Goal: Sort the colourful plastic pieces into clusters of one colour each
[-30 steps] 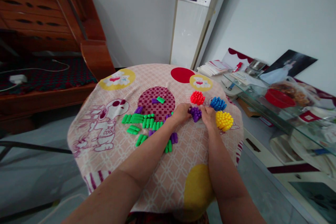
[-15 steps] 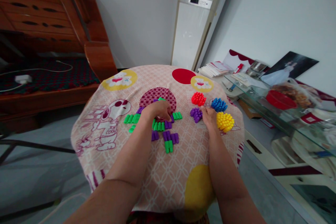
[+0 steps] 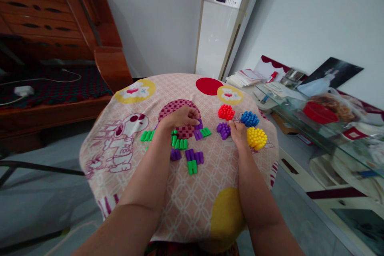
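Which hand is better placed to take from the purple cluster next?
Probably the right hand: its fingers are at the purple cluster, while the left hand is farther off, by a purple piece.

left hand [image 3: 186,116] hovers palm-down, right hand's [image 3: 237,131] fingers curled.

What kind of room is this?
It looks like a room in someone's home, maybe a living room. There is a big wooden bench with a patterned cover, a table with a cartoon cloth, and a tall white cabinet-like machine by the wall.
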The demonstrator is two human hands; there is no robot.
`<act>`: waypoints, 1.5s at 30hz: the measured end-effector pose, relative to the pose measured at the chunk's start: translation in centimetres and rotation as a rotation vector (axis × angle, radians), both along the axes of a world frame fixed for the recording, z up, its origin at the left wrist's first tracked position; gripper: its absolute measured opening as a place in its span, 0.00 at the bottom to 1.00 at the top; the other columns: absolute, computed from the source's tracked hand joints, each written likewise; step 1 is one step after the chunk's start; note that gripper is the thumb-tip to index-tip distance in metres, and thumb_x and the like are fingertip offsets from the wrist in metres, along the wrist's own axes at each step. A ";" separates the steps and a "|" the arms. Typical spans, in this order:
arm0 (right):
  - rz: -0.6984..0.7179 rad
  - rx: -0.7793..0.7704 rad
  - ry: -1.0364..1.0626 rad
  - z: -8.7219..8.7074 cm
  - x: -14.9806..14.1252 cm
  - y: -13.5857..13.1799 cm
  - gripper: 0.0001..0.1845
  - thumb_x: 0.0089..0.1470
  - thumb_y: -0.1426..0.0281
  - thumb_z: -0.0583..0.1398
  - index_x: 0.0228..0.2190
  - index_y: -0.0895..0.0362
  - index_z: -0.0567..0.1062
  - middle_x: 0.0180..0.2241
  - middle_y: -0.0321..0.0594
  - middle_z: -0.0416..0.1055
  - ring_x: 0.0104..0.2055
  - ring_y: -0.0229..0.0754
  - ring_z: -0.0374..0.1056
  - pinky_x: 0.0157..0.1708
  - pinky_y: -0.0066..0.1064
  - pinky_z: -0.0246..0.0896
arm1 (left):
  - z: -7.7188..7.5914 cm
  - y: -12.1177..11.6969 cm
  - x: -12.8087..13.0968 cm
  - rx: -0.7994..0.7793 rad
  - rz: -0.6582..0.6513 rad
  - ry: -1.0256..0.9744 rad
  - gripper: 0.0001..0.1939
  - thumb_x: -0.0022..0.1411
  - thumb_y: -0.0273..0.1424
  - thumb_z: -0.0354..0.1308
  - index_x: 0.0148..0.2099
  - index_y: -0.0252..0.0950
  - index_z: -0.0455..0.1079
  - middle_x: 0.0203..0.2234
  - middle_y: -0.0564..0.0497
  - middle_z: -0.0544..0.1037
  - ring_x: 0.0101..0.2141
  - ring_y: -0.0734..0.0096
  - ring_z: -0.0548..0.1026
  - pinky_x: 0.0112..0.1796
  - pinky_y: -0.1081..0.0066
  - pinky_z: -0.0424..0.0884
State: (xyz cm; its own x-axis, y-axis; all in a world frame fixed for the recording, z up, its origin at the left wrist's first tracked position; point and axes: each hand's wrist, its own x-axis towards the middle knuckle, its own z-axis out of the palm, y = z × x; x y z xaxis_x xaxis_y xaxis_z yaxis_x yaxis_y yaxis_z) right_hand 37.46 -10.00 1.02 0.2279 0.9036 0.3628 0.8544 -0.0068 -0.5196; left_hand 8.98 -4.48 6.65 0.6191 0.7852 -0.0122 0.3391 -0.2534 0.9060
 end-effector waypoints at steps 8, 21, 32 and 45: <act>-0.012 -0.012 -0.009 0.0 0.0 0.0 0.28 0.63 0.56 0.49 0.20 0.58 0.74 0.20 0.42 0.70 0.25 0.40 0.61 0.28 0.31 0.48 | 0.9 -0.2 1.6 0.216 0.212 -0.112 0.08 0.56 0.29 0.60 0.39 0.31 0.75 0.28 0.49 0.80 0.27 0.75 0.75 0.31 0.74 0.70; -0.017 -0.024 -0.042 0.1 0.1 0.2 0.28 0.63 0.58 0.49 0.24 0.59 0.79 0.24 0.47 0.75 0.28 0.43 0.67 0.29 0.31 0.52 | -2.0 -3.7 10.2 0.527 0.093 0.293 0.12 0.54 0.19 0.57 0.40 0.32 0.77 0.35 0.46 0.81 0.36 0.66 0.77 0.43 0.68 0.71; -0.025 -0.064 -0.044 0.4 0.1 0.1 0.25 0.62 0.61 0.51 0.23 0.60 0.78 0.23 0.45 0.73 0.27 0.42 0.65 0.29 0.31 0.51 | -2.4 -3.6 10.2 0.547 0.124 0.197 0.12 0.50 0.17 0.54 0.36 0.33 0.73 0.34 0.46 0.78 0.34 0.68 0.74 0.41 0.70 0.71; -0.024 -0.051 -0.019 0.1 0.1 0.2 0.25 0.62 0.60 0.51 0.23 0.59 0.78 0.23 0.45 0.73 0.28 0.42 0.66 0.30 0.31 0.52 | 0.7 -1.8 2.5 0.151 -0.057 0.600 0.05 0.48 0.31 0.67 0.27 0.35 0.75 0.18 0.54 0.76 0.23 0.71 0.72 0.29 0.73 0.65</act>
